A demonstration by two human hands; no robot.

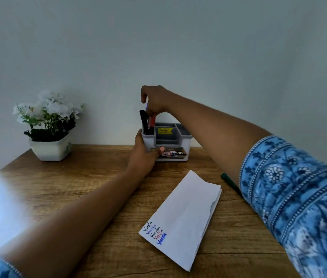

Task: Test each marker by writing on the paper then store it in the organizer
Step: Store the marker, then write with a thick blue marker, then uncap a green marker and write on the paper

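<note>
At the far left of the wooden table (pixel 78 187), a white pot of white flowers (pixel 50 149) is standing against the wall, well apart from your hands.

Your left hand (pixel 142 155) is reaching forward and gripping the near left corner of the white desk organizer (pixel 178 137). Its thumb is lying across the labelled front and its fingers are wrapping up along the left wall.

Right above that corner, your right hand (pixel 154 101) is hovering over the organizer's tall left compartment, with its fingers curled down and pinching a blue marker (pixel 147 106). Only a short stretch of the barrel is showing below the fingers, so I cannot tell whether its tip is already inside the compartment. Your two hands are sitting close together, one above the other, but not touching.

In that same left compartment a black marker (pixel 143 119) and a red marker (pixel 153 120) are standing upright, leaning slightly left, just beside the blue one. A yellow price sticker is showing on the grey inner wall of the middle compartment.

Nearer to you, between your forearms, the folded white paper (pixel 186 213) is lying at an angle. Five short handwritten lines in dark, red and blue ink are sitting at its near left corner.

To the right of the paper, a green marker (pixel 229 182) is lying flat on the table, partly hidden under your right forearm.
</note>
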